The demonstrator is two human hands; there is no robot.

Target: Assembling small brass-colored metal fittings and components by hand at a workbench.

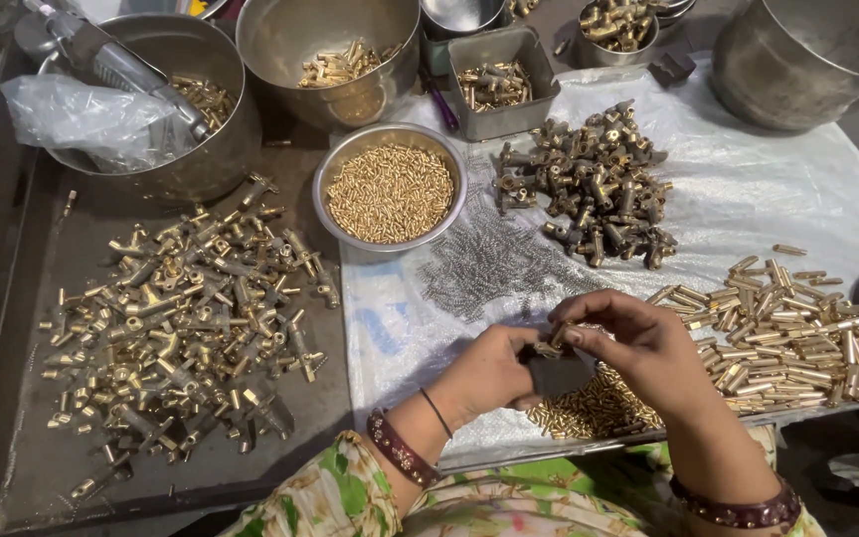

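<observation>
Large pot cut off top-right; fingers hide small part.

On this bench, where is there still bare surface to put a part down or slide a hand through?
Bare tray runs along the near-left edge and left of the fittings pile. White sheet is free between the dark fittings and the big pot. Crowded: around the pin bowl, springs and both hands, left, right.

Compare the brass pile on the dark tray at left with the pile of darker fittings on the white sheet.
The left pile is wide and scattered loosely over the dark tray; the darker fittings form a smaller, tighter heap on the white sheet. The left pile shines yellow-gold, while the darker fittings look dull grey-brown. Both are small, branched metal fittings lying jumbled, untouched by the left hand or right hand.
</observation>
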